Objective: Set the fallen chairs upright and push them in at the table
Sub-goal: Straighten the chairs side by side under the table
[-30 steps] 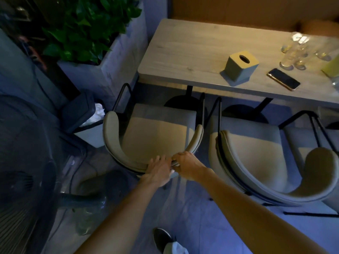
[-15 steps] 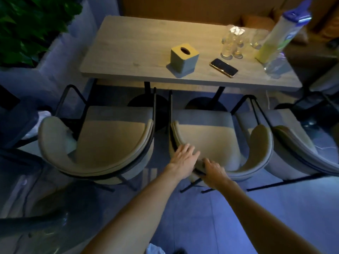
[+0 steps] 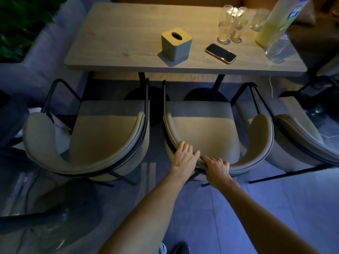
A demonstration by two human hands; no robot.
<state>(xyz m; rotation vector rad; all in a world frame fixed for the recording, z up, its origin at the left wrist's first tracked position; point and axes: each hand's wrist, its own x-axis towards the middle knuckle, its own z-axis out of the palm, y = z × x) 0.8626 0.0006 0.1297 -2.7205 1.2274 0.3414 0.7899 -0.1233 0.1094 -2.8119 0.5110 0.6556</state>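
Left hand (image 3: 184,157) flat on middle chair (image 3: 205,132) backrest, right hand (image 3: 216,168) gripping

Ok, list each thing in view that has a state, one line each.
Left chair: upright, seat short of the table edge.
Middle chair: upright, both hands on its backrest.
Right chair: upright, partly out of view.
Left hand: flat on the backrest.
Right hand: gripping the backrest.
Phone: face up, screen dark.
Glasses: upright.

Both hands have moved from the left chair (image 3: 102,142) to the middle chair (image 3: 205,136)
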